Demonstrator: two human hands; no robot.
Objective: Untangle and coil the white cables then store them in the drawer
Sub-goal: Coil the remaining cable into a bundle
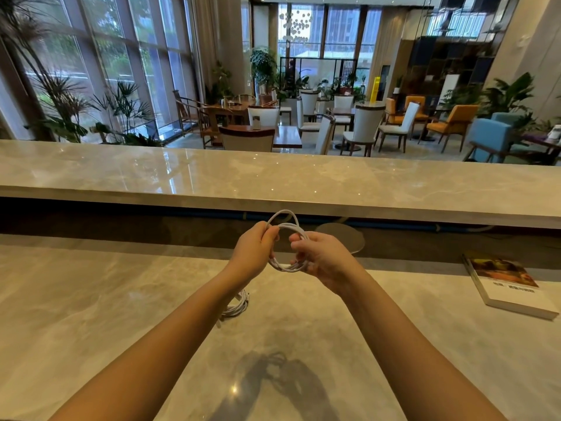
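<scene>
Above the marble counter (pixel 121 299), both hands are raised and busy with one white cable (pixel 283 266), already wound into a loose ring of several turns. The left hand (pixel 253 247) has its fingers curled round the ring's left side, near the top. The right hand (pixel 324 258) grasps the lower right side, thumb and fingers closed over the bunched strands. The top loops stand free between them, clear of the counter.

The cable looks thin, light and limp. It should bend without effort but spring open if the turns are let go, and its smooth jacket may slip through a slack grip. The safest hold is probably across all the turns at once, where they bunch at the bottom, not on a single loop.

A second white cable (pixel 236 305) lies bundled on the counter just under the left forearm, partly hidden by it; how neatly it is coiled cannot be told. A paperback book (pixel 510 287) lies well off to the right. Beyond the hands runs a raised marble ledge (pixel 273 177). No drawer is in view, so storing is still ahead.
</scene>
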